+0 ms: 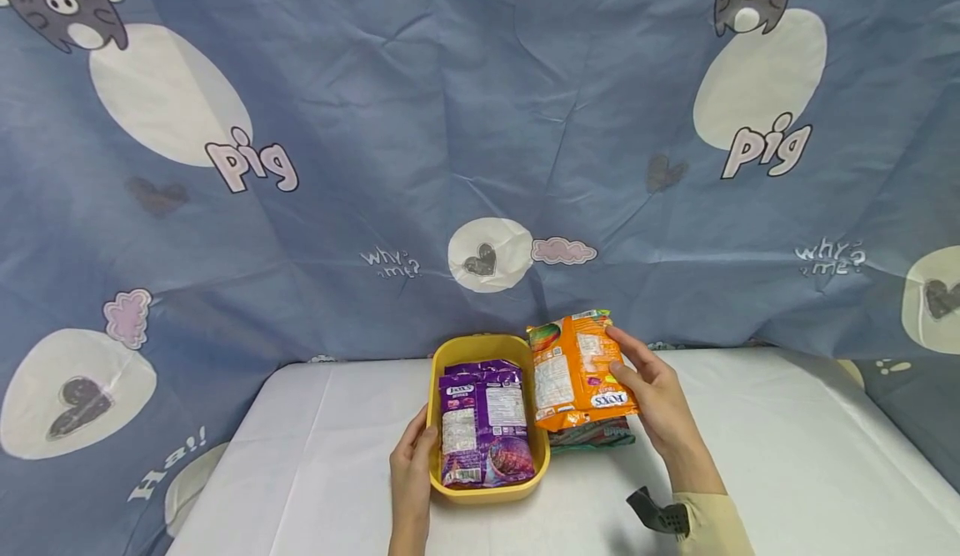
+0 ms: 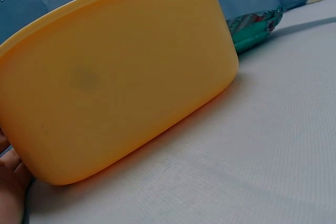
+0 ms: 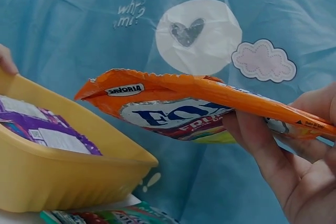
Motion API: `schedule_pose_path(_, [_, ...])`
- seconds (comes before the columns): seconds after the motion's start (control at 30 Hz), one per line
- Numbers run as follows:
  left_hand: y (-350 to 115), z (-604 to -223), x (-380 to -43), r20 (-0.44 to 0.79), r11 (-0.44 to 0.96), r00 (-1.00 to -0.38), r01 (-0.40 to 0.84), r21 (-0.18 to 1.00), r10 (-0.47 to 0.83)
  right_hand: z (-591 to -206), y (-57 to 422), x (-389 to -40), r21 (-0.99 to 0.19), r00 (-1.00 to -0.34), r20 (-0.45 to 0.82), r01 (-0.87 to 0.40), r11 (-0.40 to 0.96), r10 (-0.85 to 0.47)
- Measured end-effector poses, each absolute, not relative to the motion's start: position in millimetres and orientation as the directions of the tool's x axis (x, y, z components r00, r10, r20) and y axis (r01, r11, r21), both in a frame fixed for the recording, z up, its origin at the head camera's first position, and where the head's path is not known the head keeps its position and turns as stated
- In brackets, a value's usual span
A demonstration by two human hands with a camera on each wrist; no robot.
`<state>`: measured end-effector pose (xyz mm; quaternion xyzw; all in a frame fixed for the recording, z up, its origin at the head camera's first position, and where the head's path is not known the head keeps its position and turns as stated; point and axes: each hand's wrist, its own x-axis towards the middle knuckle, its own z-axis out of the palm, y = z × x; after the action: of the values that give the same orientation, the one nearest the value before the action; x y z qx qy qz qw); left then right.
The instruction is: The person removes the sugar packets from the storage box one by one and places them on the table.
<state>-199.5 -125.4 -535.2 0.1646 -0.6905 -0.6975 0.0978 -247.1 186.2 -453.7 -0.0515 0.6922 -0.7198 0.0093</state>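
Observation:
A yellow plastic container (image 1: 487,496) stands on the table with purple Fox's candy bags (image 1: 480,431) lying flat inside. My left hand (image 1: 411,460) holds its left side, thumb at the rim and fingers along the outer wall; the left wrist view shows the hand low beside the container wall (image 2: 121,82). Just right of the container, my right hand (image 1: 652,385) pinches an orange Fox's candy bag (image 1: 577,368) by its right edge, raised and tilted. Partly hidden beneath it, a green candy bag (image 1: 592,435) lies on the table.
A white cloth covers the table (image 1: 322,456). Behind it hangs a blue curtain (image 1: 360,164) with pig and heart prints. A black strap (image 1: 660,513) sticks out beside my right sleeve (image 1: 712,523).

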Motion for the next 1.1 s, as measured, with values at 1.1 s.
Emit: schedule_pose_path(1.1, [-125.0, -536.1, -201.0, -0.081, -0.024, -0.923, -0.078, 0.997, -0.377, -450.0, 210.4, -245.8, -0.996, -0.995, 0.042, -0.034, -0.082, -0.093])
